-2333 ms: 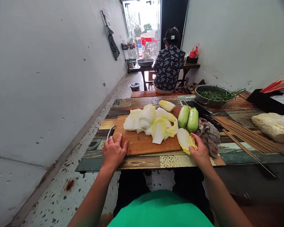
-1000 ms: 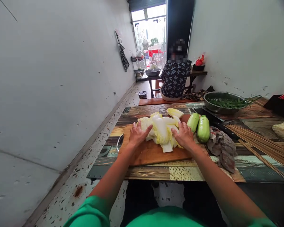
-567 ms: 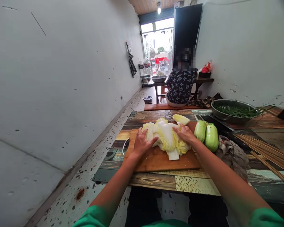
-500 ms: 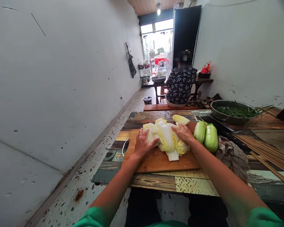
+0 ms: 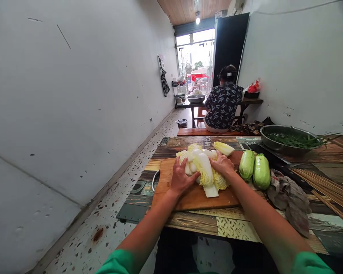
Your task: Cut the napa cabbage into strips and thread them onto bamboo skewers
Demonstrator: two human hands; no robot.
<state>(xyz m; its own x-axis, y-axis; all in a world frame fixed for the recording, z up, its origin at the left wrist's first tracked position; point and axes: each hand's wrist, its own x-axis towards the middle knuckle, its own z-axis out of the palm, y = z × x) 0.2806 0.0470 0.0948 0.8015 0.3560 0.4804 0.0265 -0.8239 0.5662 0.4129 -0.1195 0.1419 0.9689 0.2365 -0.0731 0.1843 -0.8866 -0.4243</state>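
Note:
A pile of pale napa cabbage leaves (image 5: 203, 163), white-ribbed with frilly yellow edges, lies on the wooden cutting board (image 5: 185, 203). My left hand (image 5: 182, 178) cups the pile's left side, thumb angled across its front. On the opposite side my right hand (image 5: 223, 166) presses against the cabbage, its fingers curved over the upper right leaves. Both hands grip the pile between them. One thick rib end sticks out toward me at the front. A smaller cabbage piece (image 5: 224, 148) rests apart, behind my right hand.
Two green squashes, a left one (image 5: 246, 165) and a right one (image 5: 261, 171), sit right of the board beside a crumpled cloth (image 5: 291, 201). Farther right are thin wooden sticks (image 5: 328, 188) and a metal bowl (image 5: 270, 144) of greens. A person (image 5: 224, 104) sits beyond the table.
The view has shifted slightly, so the scene sits a little further right and lower. Both hands stay on the cabbage pile, and its leaves look a bit more pressed together.

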